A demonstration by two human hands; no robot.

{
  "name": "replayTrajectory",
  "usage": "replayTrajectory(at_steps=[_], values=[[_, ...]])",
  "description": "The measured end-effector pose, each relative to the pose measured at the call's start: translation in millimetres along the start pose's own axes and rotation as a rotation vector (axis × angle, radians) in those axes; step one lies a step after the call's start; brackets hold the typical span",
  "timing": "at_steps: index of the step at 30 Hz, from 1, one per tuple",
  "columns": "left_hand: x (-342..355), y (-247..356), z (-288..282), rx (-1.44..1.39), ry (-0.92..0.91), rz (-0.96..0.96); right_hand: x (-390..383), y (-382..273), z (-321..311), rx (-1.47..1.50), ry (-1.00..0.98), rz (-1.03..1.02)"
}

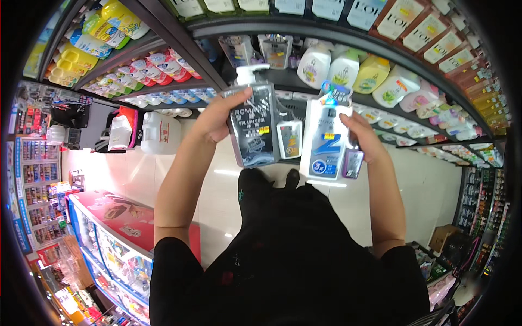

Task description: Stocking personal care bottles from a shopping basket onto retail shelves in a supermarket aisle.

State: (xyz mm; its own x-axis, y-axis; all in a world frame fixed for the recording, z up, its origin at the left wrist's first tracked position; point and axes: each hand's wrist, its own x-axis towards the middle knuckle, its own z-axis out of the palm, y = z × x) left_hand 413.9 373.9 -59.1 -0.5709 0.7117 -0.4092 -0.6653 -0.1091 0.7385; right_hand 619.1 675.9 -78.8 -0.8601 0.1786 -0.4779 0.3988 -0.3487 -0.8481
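Note:
My left hand (222, 115) is closed around the side of a dark pump bottle (253, 142) with a white pump top, its thumb across the front. Beside that bottle, a small white bottle (290, 142) with a dark label appears packed with it in clear plastic. My right hand (365, 140) grips the right side of a white-and-blue bottle (325, 144), held upright next to the first. A small purple pack (353, 164) hangs at its lower right, below my fingers. Both bottles face me with yellow price stickers.
Ahead, a dark shelf (348, 43) carries several pastel bottles (343, 69). Yellow bottles (122, 19) fill shelves at the upper left. A white jug (161, 132) stands at the left, and a red-topped display case (122, 214) at the lower left. Tiled floor (212, 201) lies below.

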Motion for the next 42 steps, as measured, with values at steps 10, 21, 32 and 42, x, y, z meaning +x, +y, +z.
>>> replayTrajectory(at_steps=[10,21,32,42], values=[[40.5,-22.7,-45.7,0.337,0.229,-0.028,50.8,26.1,-12.9,-0.115,-0.106,0.136],[76.1,-60.7,-89.1,1.275,0.137,0.008,110.1,109.8,-9.5,-0.278,-0.214,0.066],[165.0,-103.2,-136.9,1.657,0.008,0.015,173.1,225.5,13.1,-0.553,-0.046,-0.054],[238.4,-149.4,-145.3,1.591,-0.219,0.117,247.5,321.7,12.1,-0.51,0.012,-0.011]])
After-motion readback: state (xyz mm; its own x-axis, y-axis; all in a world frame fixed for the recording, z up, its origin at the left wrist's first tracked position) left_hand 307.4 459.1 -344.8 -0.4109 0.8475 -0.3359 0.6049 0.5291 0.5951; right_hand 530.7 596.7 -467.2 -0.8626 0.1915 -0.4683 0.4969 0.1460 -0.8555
